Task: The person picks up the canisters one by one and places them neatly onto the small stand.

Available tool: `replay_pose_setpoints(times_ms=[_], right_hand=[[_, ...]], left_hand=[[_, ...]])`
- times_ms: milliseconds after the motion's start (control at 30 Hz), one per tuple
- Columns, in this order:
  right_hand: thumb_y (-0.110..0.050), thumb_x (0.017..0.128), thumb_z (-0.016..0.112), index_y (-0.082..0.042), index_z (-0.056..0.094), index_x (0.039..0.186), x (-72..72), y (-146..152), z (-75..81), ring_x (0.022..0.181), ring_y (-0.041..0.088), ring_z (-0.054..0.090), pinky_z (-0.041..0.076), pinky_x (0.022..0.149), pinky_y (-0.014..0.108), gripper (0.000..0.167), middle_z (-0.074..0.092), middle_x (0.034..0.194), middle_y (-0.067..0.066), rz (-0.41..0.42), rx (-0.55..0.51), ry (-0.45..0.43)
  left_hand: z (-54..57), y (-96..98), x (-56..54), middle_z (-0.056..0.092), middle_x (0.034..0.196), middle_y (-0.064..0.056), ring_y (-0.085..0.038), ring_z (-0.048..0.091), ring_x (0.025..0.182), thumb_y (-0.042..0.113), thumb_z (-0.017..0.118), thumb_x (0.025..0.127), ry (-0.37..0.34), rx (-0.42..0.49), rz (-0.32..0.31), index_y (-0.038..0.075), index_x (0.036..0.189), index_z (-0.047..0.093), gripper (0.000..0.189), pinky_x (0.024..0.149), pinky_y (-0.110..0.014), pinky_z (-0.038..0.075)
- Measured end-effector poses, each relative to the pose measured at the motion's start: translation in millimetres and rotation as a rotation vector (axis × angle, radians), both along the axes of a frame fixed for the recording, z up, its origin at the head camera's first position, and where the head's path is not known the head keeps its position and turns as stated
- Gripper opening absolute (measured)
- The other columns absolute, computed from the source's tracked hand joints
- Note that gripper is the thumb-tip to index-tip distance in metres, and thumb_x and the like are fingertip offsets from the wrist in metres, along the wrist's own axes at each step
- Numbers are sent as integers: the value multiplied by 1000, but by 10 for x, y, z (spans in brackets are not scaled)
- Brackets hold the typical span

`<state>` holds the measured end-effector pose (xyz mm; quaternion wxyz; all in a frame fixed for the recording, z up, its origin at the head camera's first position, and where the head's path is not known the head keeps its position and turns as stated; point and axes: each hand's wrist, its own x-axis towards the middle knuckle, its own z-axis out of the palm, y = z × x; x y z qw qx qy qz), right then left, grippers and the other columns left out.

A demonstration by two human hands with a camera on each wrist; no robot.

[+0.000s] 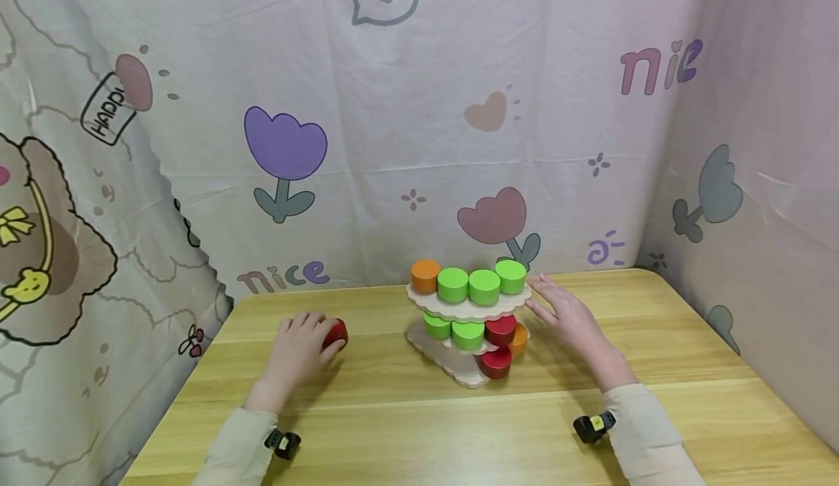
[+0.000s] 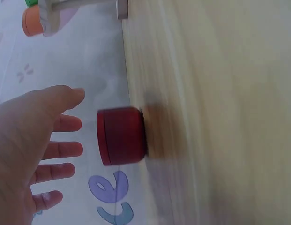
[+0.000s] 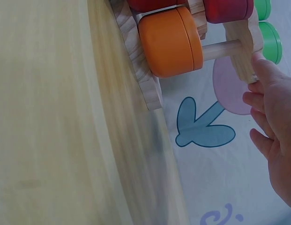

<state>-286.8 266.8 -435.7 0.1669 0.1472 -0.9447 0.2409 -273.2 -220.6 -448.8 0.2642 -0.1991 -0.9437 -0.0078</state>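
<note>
A red cylindrical block (image 1: 335, 334) stands on the table at the left. My left hand (image 1: 298, 347) is over and beside it; in the left wrist view a gap shows between the loosely bent fingers (image 2: 63, 150) and the red block (image 2: 122, 136). Right of centre is a tiered wooden stand (image 1: 446, 358) with scalloped boards, bearing several green, red and orange blocks. My right hand (image 1: 577, 326) is at the right edge of its top board (image 1: 468, 311), fingers fairly straight. Up close, the right thumb (image 3: 269, 70) touches the board's edge (image 3: 243, 56).
The wooden table (image 1: 419, 435) ends at the back against a printed cloth (image 1: 406, 143), which also hangs at both sides. An orange block (image 3: 171, 42) sits on the stand's lower board, beside a wooden post (image 3: 222, 49) under the upper board.
</note>
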Motion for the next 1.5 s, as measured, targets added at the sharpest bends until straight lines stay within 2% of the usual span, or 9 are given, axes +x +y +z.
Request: replay_pose_setpoints(times_ms=[300,567,1033,1500], right_hand=[[-41,99,52,-8,46,144,4,0,-2,143,39,34,27,114,58,56,44,150,17,2,1,2],[-42,99,52,-7,47,143,-6,1,-4,142,39,34,27,113,59,56,43,150,17,-3,1,2],[-41,99,53,-8,47,143,-10,0,-6,142,39,35,28,113,59,56,44,150,17,-4,0,10],[-42,99,52,-8,47,143,1,2,4,143,39,34,27,113,59,56,44,150,16,-1,-6,5]], left_hand=[[9,-72,-70,64,112,-10,-33,54,108,48,72,83,-127,30,60,15,115,65,46,82,-50,38],[-8,-104,-125,65,114,-10,-33,55,110,50,72,82,-184,30,68,15,120,63,52,82,-50,39],[13,-87,-157,68,112,-11,-33,57,108,44,72,83,-216,40,56,15,116,66,45,82,-49,42],[74,61,-56,68,113,-10,-33,58,108,41,74,82,-198,16,13,12,115,67,44,86,-50,45]])
